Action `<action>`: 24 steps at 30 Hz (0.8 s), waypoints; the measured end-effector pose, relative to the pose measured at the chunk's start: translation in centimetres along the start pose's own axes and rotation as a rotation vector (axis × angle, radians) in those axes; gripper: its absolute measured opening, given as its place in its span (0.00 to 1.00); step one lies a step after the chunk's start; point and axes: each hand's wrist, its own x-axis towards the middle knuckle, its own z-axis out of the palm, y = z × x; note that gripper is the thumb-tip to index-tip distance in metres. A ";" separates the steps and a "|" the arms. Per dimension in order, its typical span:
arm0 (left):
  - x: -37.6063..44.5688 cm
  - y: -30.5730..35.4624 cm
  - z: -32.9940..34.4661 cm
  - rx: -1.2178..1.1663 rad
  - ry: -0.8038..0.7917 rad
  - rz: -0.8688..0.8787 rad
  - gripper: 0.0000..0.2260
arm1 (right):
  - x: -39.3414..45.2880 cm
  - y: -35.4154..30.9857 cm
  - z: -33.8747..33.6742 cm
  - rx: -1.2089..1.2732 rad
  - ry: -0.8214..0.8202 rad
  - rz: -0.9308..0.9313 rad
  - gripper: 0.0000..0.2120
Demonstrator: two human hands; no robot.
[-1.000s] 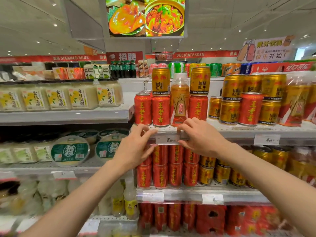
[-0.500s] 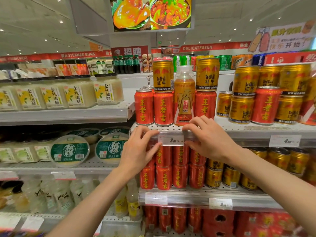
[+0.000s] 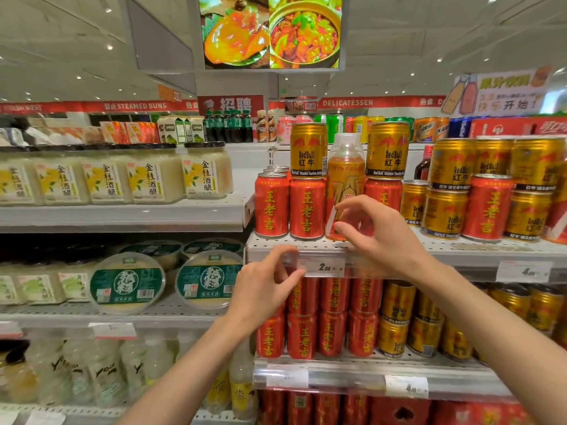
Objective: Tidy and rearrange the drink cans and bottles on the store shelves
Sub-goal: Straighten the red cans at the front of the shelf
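On the upper drinks shelf (image 3: pixel 460 247), red herbal tea cans (image 3: pixel 307 208) stand in a row with gold Red Bull cans (image 3: pixel 308 150) stacked on two of them. Between them stands an orange drink bottle (image 3: pixel 345 174) with a clear cap. My right hand (image 3: pixel 379 237) is raised in front of the bottle's lower half, fingers curved and apart, gripping nothing. My left hand (image 3: pixel 265 289) hovers loosely curled at the left end of the 2.00 price tag (image 3: pixel 328 266) on the shelf's front rail.
More gold and red cans (image 3: pixel 487 207) are mixed on the shelf's right side. Stacked red and gold cans (image 3: pixel 331 332) fill the shelf below. Jars of rice wine (image 3: pixel 153 176) and round tubs (image 3: pixel 127 283) fill the left shelves.
My right hand has let go of the price rail and risen in front of the orange bottle. My left hand has loosened off the rail. The view moved closer.
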 end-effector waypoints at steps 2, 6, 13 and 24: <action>0.2 -0.1 0.1 -0.029 -0.006 -0.020 0.16 | 1.6 -1.2 0.2 0.034 0.048 -0.030 0.10; 0.2 0.1 0.1 -0.069 -0.012 -0.047 0.17 | 5.2 -3.3 1.7 -0.060 0.074 -0.214 0.10; 0.4 -0.1 -0.2 -0.063 -0.060 -0.074 0.17 | 8.7 -4.5 4.6 -0.367 -0.200 -0.233 0.30; 0.3 -0.1 0.0 -0.062 -0.045 -0.054 0.18 | 8.5 -4.2 5.5 -0.361 -0.126 -0.202 0.33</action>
